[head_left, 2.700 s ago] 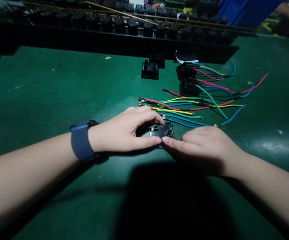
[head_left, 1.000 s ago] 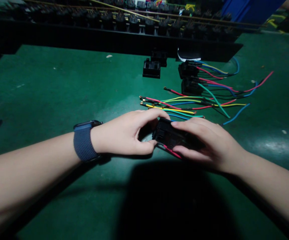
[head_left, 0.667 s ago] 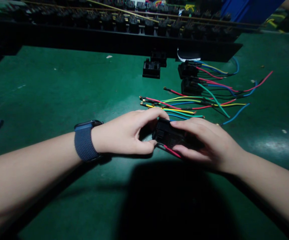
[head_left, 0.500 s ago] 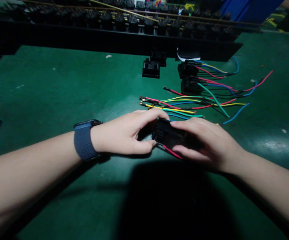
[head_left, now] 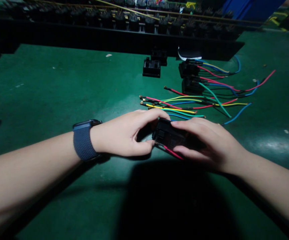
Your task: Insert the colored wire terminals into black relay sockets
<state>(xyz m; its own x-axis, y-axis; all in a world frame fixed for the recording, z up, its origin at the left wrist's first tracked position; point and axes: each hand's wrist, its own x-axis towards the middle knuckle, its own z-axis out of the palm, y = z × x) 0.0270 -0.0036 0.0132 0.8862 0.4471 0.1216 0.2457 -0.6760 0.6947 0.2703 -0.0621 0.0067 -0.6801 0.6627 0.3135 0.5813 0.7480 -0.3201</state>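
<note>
Between my two hands is a black plastic socket housing (head_left: 166,133), gripped at its left end by the thumb and forefinger of my left hand (head_left: 131,133). My right hand (head_left: 207,140) pinches the other end with thumb and fingers. A red wire (head_left: 173,152) runs along the near side of the housing, one end close to my left thumb. Just beyond my hands lie loose wires (head_left: 174,103) in red, yellow, green and blue, several with metal terminals at their left ends. The underside of the housing is hidden.
Two black housings without visible wires (head_left: 151,68) sit farther back. To their right, wired housings (head_left: 191,85) trail coloured leads. A long black panel (head_left: 96,38) carrying rows of components spans the back of the green surface (head_left: 59,90). A blue bin (head_left: 252,11) stands at back right.
Both hands keep the same grip on the housing. The view has shifted very slightly, and nothing else visibly differs.
</note>
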